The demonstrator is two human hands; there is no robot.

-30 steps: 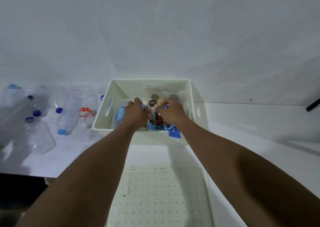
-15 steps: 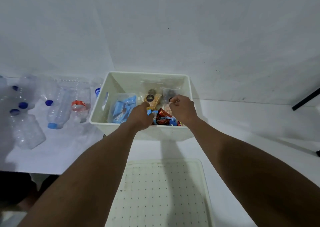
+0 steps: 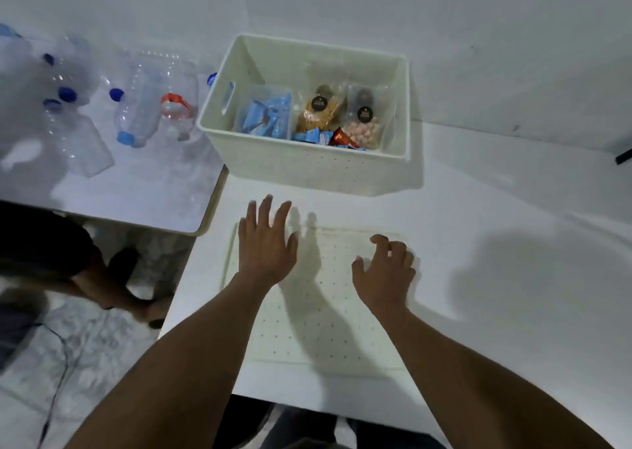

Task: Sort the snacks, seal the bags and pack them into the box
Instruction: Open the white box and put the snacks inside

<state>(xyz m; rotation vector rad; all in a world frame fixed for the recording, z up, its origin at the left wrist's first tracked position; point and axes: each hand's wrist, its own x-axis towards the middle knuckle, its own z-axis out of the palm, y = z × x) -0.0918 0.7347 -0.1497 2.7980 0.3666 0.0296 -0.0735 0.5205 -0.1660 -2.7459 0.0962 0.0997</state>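
Observation:
A white box (image 3: pixel 307 168) stands on the table ahead of me. Inside it lie a clear bag of blue packets (image 3: pixel 265 115), a bag of yellow snacks (image 3: pixel 318 111), a bag of pale round snacks (image 3: pixel 364 128) and a bag of mixed blue and red wrappers (image 3: pixel 328 138) against the near wall. My left hand (image 3: pixel 266 243) hovers with fingers spread over the flat dotted lid (image 3: pixel 318 311) in front of the box. Over the lid's right side my right hand (image 3: pixel 384 274) hangs with fingers loosely curled. Both hands hold nothing.
Several empty plastic bottles (image 3: pixel 136 113) with blue caps lie on a second white table (image 3: pixel 130 195) at the left. A person's legs (image 3: pixel 102 277) show below that table. A dark rod (image 3: pixel 624 156) pokes in at the right edge.
Both hands have come out of the box and drawn back toward me over the lid. The bag of mixed wrappers they were handling now lies inside the box.

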